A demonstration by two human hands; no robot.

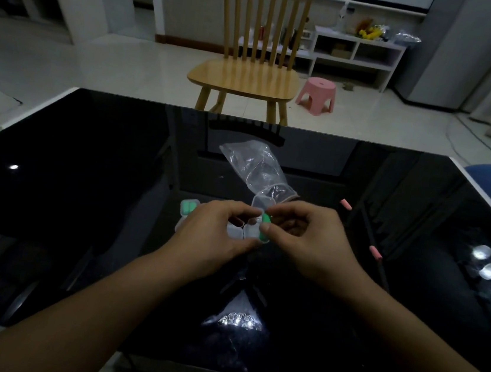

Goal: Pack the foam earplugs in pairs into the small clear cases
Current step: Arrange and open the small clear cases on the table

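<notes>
My left hand (217,231) pinches the open clear case (253,228) above the black glass table (82,196); my right hand (302,239) pinches a green earplug (265,223) at its rim. A filled case (189,206) sits just left, two pink earplugs (345,203) lie well right. Risk: foam springs back and pops out, or the tiny case slips and skids on the slick glass.

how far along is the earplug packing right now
Done: one clear case left of the hands already holds green earplugs. In hand: the left hand holds an open case while the right hand pinches a green earplug at it. Left: two pink earplugs lie loose on the black table to the right, beside a plastic bag.
</notes>
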